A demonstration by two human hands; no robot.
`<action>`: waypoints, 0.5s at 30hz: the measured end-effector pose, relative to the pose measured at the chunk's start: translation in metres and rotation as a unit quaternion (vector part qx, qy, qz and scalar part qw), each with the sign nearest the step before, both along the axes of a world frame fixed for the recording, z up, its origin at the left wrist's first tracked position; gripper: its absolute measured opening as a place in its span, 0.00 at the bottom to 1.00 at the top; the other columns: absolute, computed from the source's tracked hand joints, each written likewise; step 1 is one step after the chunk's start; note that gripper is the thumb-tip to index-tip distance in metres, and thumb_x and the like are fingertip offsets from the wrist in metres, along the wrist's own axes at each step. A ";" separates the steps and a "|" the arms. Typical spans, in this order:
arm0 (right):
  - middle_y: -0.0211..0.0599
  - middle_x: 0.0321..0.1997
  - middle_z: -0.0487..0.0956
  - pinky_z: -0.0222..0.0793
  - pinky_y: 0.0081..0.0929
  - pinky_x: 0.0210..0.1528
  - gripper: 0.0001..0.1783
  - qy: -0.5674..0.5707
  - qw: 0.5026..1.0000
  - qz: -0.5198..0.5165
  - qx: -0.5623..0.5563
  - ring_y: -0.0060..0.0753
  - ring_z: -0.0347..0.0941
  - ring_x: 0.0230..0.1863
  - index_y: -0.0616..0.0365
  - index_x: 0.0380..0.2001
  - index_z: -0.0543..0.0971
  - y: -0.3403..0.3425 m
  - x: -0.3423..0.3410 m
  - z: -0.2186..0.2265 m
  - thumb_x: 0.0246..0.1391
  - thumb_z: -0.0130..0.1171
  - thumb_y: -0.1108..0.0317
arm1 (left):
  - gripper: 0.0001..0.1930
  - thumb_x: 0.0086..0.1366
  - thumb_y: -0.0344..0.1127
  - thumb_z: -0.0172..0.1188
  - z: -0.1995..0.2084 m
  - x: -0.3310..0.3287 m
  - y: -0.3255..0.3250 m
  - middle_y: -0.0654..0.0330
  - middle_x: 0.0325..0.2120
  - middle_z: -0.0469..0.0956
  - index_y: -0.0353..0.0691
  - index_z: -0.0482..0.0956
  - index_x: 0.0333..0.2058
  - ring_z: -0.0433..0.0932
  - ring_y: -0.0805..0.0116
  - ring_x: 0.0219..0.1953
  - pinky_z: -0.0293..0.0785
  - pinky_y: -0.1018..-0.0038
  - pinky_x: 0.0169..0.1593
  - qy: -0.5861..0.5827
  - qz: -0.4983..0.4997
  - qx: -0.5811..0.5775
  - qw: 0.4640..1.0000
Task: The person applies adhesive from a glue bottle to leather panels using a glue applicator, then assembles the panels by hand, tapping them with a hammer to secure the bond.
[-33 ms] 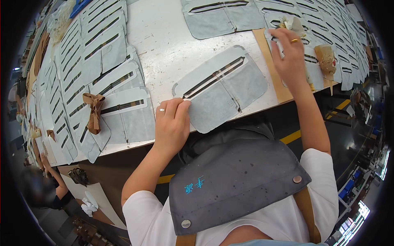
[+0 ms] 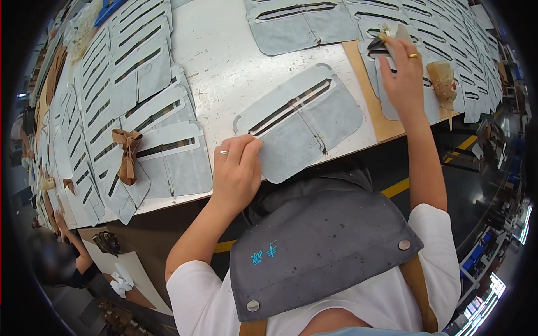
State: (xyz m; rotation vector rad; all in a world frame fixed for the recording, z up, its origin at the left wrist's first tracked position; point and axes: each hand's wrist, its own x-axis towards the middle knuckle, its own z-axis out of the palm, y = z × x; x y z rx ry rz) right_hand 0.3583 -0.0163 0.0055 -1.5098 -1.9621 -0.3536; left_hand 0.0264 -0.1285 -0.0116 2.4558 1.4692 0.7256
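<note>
A grey panel (image 2: 305,123) with a pale band, a long narrow dark slot and a short seam down its lower part lies flat near the table's front edge. My left hand (image 2: 236,168) is closed at its left end, fingertips pressed on its edge. To the right, my right hand (image 2: 403,84) reaches across a brown strip (image 2: 364,84), its fingers closing round a pale and dark tool (image 2: 401,38) with yellowish crust, whose exact kind I cannot make out. More grey panels (image 2: 386,106) lie beneath that hand.
Overlapping rows of similar panels (image 2: 151,67) cover the table's left side, with a brown crumpled wrap (image 2: 128,154) on them. A crusted tan lump (image 2: 443,78) sits among the panels at right. Another person (image 2: 59,255) is at far left. The white tabletop (image 2: 216,67) shows mid-table.
My right hand has moved slightly right, its fingers now closing on the crusted tool, whose dark part shows differently. My left hand and the panel stay almost in place.
</note>
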 end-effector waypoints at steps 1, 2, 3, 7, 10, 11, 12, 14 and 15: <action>0.42 0.45 0.76 0.65 0.43 0.49 0.16 -0.006 1.000 -0.005 0.004 0.47 0.70 0.47 0.57 0.47 0.75 -0.001 0.022 -0.007 0.54 0.56 0.70 | 0.19 0.50 0.21 0.58 0.002 0.005 0.002 0.57 0.44 0.73 0.34 0.75 0.44 0.71 0.58 0.48 0.66 0.65 0.48 -0.002 -0.036 0.013 0.999; 0.44 0.45 0.75 0.66 0.43 0.48 0.16 -0.044 0.995 -0.086 -0.038 0.49 0.71 0.47 0.57 0.48 0.75 -0.004 0.044 -0.017 0.55 0.55 0.69 | 0.20 0.50 0.21 0.58 0.003 0.011 0.004 0.56 0.48 0.73 0.34 0.75 0.45 0.71 0.58 0.51 0.66 0.65 0.50 -0.004 -0.074 0.026 0.997; 0.45 0.45 0.74 0.67 0.43 0.46 0.16 -0.079 0.981 -0.161 -0.080 0.51 0.71 0.46 0.57 0.49 0.74 -0.006 0.054 -0.023 0.56 0.54 0.67 | 0.20 0.50 0.21 0.58 0.004 0.015 0.006 0.56 0.48 0.73 0.34 0.75 0.45 0.71 0.58 0.51 0.66 0.65 0.50 -0.008 -0.076 0.029 0.997; 0.46 0.44 0.74 0.69 0.41 0.42 0.17 -0.092 0.970 -0.172 -0.147 0.49 0.73 0.42 0.58 0.50 0.74 -0.008 0.061 -0.026 0.58 0.53 0.65 | 0.21 0.52 0.23 0.58 0.003 0.028 0.012 0.54 0.54 0.71 0.33 0.75 0.47 0.69 0.58 0.57 0.65 0.65 0.54 0.027 -0.136 -0.004 0.990; 0.45 0.43 0.75 0.71 0.36 0.39 0.16 -0.051 0.971 -0.187 -0.141 0.46 0.75 0.37 0.60 0.49 0.74 -0.011 0.049 -0.006 0.59 0.52 0.66 | 0.21 0.53 0.24 0.58 0.001 0.037 0.014 0.54 0.53 0.72 0.34 0.75 0.48 0.69 0.57 0.57 0.65 0.64 0.55 0.016 -0.128 -0.012 0.992; 0.44 0.41 0.75 0.71 0.34 0.37 0.17 0.024 0.983 -0.135 -0.122 0.46 0.75 0.36 0.60 0.51 0.74 -0.014 0.042 0.006 0.60 0.51 0.67 | 0.20 0.54 0.24 0.59 0.000 0.040 0.012 0.55 0.53 0.72 0.36 0.75 0.48 0.70 0.57 0.56 0.66 0.63 0.54 0.013 -0.117 -0.016 0.993; 0.44 0.40 0.76 0.71 0.33 0.36 0.17 0.099 0.986 -0.088 -0.103 0.45 0.75 0.35 0.60 0.52 0.73 -0.021 0.035 0.021 0.61 0.50 0.67 | 0.20 0.54 0.24 0.59 0.000 0.043 0.012 0.55 0.53 0.72 0.36 0.75 0.48 0.70 0.57 0.56 0.66 0.63 0.54 0.010 -0.117 -0.018 0.993; 0.45 0.38 0.76 0.70 0.31 0.34 0.18 0.148 0.982 -0.009 -0.115 0.44 0.75 0.34 0.59 0.54 0.73 -0.034 -0.002 0.058 0.62 0.49 0.68 | 0.20 0.54 0.24 0.59 -0.001 0.043 0.010 0.55 0.52 0.72 0.36 0.75 0.48 0.70 0.56 0.56 0.66 0.63 0.54 0.000 -0.102 -0.020 0.995; 0.47 0.36 0.76 0.70 0.29 0.32 0.19 0.195 0.972 0.062 -0.118 0.43 0.75 0.33 0.58 0.56 0.72 -0.040 -0.015 0.069 0.62 0.48 0.68 | 0.20 0.54 0.24 0.59 -0.001 0.044 0.010 0.55 0.52 0.72 0.36 0.75 0.48 0.70 0.56 0.56 0.66 0.63 0.54 0.000 -0.106 -0.022 0.994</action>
